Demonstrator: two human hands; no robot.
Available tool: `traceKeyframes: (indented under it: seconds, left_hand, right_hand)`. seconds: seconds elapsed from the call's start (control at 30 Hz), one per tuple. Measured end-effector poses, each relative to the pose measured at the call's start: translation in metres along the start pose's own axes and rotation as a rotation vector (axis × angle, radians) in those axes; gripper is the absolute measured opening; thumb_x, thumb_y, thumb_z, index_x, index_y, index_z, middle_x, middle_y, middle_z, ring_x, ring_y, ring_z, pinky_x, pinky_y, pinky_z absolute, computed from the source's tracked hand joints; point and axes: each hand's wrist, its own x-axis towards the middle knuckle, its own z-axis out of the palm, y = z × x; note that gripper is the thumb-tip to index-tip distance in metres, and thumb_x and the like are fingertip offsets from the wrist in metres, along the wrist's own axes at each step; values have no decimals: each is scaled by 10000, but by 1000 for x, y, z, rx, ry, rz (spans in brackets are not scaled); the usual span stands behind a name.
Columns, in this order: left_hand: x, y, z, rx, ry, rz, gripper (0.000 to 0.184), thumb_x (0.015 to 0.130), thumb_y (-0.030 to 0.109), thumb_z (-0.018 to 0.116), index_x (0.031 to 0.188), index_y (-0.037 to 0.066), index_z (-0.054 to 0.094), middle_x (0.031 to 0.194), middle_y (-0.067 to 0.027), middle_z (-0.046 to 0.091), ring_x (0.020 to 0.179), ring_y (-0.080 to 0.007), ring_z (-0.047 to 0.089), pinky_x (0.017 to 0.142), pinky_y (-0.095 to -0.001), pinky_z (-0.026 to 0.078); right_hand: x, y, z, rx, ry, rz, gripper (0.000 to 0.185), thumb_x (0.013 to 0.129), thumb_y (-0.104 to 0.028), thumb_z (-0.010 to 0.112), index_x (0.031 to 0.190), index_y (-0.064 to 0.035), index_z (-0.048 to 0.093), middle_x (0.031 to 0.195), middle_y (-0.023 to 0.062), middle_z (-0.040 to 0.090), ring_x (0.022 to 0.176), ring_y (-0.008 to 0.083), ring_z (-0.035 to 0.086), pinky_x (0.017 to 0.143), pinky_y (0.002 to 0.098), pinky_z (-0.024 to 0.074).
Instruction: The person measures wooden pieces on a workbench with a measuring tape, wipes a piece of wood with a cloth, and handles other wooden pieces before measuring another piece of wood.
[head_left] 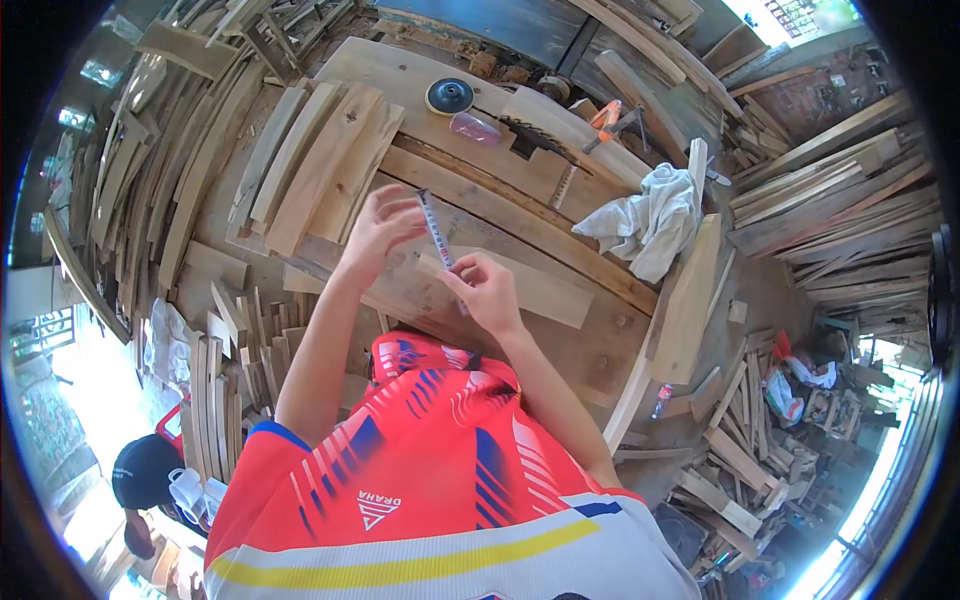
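A strip of measuring tape (436,230) stretches between my two hands over the wooden workbench. My right hand (486,292) pinches the lower part of the tape between thumb and fingers. At the tape's upper end, my left hand (385,232) has its fingers spread, with the tips beside the metal end; whether they touch it I cannot tell. Below the tape, a pale flat board (545,295) lies on the bench top (600,345), partly covered by my right hand.
Several planks (335,165) lie at the bench's left. Toward the back are a black round disc (449,96), an orange clamp (606,120) and a crumpled white cloth (650,220). Stacked timber lines both sides. At lower left is a person in a black cap (145,470).
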Motion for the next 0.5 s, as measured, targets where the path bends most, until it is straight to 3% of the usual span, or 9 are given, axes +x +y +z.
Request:
traceKeyframes:
  seconds: [0.13,0.23,0.27,0.33,0.4,0.5]
  left_hand:
    - [2,-21,-13,253,-149,-206,559,922,170,830,1374,-16,559,1238,-180,691,1103,-220,710,933,-359,618]
    - [-13,-27,-10,385,8,-101,490,900,191,850,1287,-18,635,1176,-159,724,1065,-208,721,911,-360,628]
    - [-14,-29,-12,340,49,-149,415,900,199,847,1215,-20,688,1117,-118,752,997,-177,727,832,-326,619]
    - [-11,-28,-22,391,-70,-183,362,906,205,839,1166,-17,719,1051,-88,763,945,-152,722,771,-298,592]
    - [-7,-27,-29,438,-112,-203,320,915,201,824,1146,-9,753,992,-60,773,886,-115,706,695,-256,540]
    - [2,-19,-39,448,-93,-205,357,917,212,823,1193,-4,757,986,-63,778,857,-112,700,698,-257,543]
  right_hand:
    - [-4,5,32,111,97,1,258,855,-240,884,924,-29,751,767,40,720,646,101,619,612,279,499]
    - [-8,6,49,143,117,-33,227,885,-184,869,952,-8,742,804,23,733,685,61,638,627,246,509]
    - [-9,5,54,139,100,-23,225,888,-182,865,967,-11,742,804,23,733,695,60,643,633,244,511]
    - [-8,3,63,130,66,-4,224,895,-179,859,997,-18,740,805,23,732,714,60,652,647,240,516]
    - [-7,3,67,138,41,-72,219,910,-172,841,1040,-33,733,826,35,743,721,79,666,663,254,528]
    - [-6,4,62,119,51,-84,243,920,-191,813,1092,-49,717,876,78,745,733,154,678,693,318,544]
